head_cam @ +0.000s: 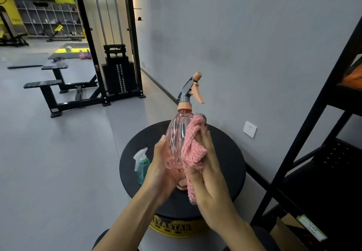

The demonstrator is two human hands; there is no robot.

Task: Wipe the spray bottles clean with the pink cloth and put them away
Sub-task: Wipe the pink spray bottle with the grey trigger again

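While my left hand (162,164) grips the pink spray bottle (177,137) low, steadying it upright above the black drum (225,152), my right hand (209,164), fingers straight, presses the pink cloth (193,152) against its side to wipe; a teal spray bottle (143,167) stands just left of my left hand, a black rack (313,133) well right.

Black letters "IYASTAR" on the yellow band (172,228) under the round black stand (227,152), start of word hidden
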